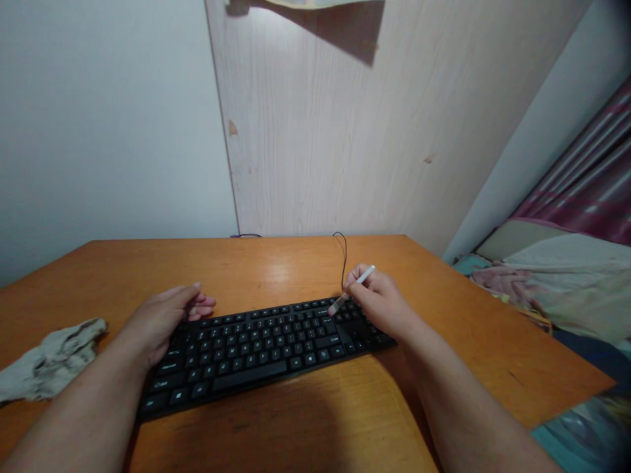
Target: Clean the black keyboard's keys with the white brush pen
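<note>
From where I stand, the right hand pinches a slim brush between thumb and fingers, its pale handle slanting up and away from the grip. Below and to the left of that pinch, the bristles meet the keys near the right end of the main block of the black keyboard, which lies mostly to the left of the grip, flat on the wooden desk.

The left hand lies over the keyboard's far-left corner, fingers loosely curled with nothing pinched in them; whether its palm presses down I can't tell.

I'd judge the brushing to be under way, not finished, since the bristles are down among the keys. Which rows are done and which are left, I can't say: the black keys look much alike from here, and the right hand hides part of the number pad. Out beyond the left wrist, a crumpled grey cloth lies on the desk, in neither hand. A thin cable runs away behind the pinch.
</note>
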A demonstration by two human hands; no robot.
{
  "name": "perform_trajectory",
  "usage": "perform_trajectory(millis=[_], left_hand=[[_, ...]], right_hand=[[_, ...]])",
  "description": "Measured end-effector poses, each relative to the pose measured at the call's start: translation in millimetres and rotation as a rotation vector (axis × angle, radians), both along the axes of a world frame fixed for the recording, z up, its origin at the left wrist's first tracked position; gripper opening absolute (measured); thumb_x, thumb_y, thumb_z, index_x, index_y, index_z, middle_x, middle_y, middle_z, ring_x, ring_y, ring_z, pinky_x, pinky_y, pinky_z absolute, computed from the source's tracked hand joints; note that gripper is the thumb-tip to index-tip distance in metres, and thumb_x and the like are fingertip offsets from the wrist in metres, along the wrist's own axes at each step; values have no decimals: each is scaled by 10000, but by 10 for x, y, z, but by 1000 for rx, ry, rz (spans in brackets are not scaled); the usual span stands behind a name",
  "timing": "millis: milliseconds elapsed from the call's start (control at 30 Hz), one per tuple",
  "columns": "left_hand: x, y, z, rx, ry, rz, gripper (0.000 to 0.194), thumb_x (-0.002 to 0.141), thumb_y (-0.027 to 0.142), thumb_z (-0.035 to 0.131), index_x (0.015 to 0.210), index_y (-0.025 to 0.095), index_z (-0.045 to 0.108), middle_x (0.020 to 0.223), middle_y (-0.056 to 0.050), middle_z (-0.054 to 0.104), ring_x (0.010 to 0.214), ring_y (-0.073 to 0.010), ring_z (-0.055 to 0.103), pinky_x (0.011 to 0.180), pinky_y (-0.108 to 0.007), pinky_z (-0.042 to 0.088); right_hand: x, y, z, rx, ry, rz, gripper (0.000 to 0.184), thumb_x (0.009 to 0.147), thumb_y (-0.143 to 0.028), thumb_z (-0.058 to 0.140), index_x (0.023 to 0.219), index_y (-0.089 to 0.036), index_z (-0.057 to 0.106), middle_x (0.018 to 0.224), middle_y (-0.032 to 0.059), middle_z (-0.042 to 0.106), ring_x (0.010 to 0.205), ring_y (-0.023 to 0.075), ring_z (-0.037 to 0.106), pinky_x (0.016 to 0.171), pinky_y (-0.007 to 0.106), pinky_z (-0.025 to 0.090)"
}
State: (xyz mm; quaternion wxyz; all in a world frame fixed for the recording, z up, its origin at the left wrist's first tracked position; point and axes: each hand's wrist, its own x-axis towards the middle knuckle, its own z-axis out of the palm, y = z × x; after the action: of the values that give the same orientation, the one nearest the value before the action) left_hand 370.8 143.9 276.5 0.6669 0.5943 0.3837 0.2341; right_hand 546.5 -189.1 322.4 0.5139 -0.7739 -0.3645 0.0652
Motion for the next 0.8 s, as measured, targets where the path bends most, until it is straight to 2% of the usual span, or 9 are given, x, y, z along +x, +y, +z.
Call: perform_trajectory(millis=[100,233,300,433,533,633,800], left_hand=[[1,-37,40,-4,0,2,189,919,256,642,822,103,694,792,-89,763,569,-102,691,542,-151,562],[-1,-57,61,-14,-7,-8,191,920,247,637,818,96,694,778,-90,758,560,-99,681,534,-152,555],[-2,-40,41,-23,-18,-13,195,904,262,659,810,96,700,780,-91,758,561,-100,680,537,-155,555],[0,-9,-10,-22,-32,-15,188,857,286,712,804,106,702,787,-93,763,562,-101,679,527,-157,542],[5,-20,-21,-15,-40,9,204,842,318,723,796,122,692,780,-86,762,561,-108,678,511,-167,531],[8,-40,-21,7,-54,-2,216,833,329,732,777,126,683,778,-91,759,567,-112,676,492,-165,503],[11,-47,-34,35,-80,-2,254,885,340,684,754,123,670,784,-112,757,572,-106,678,512,-169,488]], right_hand=[[-36,44,-41,-18,0,68,169,932,-331,488,798,-228,495,658,-30,602,586,152,643,576,243,399],[65,16,-76,-137,-199,-135,157,881,-288,537,736,-227,526,644,-26,576,613,156,573,593,254,371],[71,4,-54,-110,-201,-167,153,874,-281,542,732,-225,528,640,-27,572,604,153,563,591,254,364],[-107,53,14,32,-25,-13,165,910,-336,539,789,-225,527,615,-44,552,545,136,545,570,246,371],[-260,114,21,40,67,82,218,933,-414,556,826,-224,545,617,-46,540,527,129,499,534,246,347],[-316,149,-4,50,155,106,251,933,-454,581,856,-217,560,625,-48,533,515,123,474,510,245,334],[-308,179,-41,134,214,115,276,931,-454,619,825,-207,557,642,-39,548,548,120,496,529,249,374]])
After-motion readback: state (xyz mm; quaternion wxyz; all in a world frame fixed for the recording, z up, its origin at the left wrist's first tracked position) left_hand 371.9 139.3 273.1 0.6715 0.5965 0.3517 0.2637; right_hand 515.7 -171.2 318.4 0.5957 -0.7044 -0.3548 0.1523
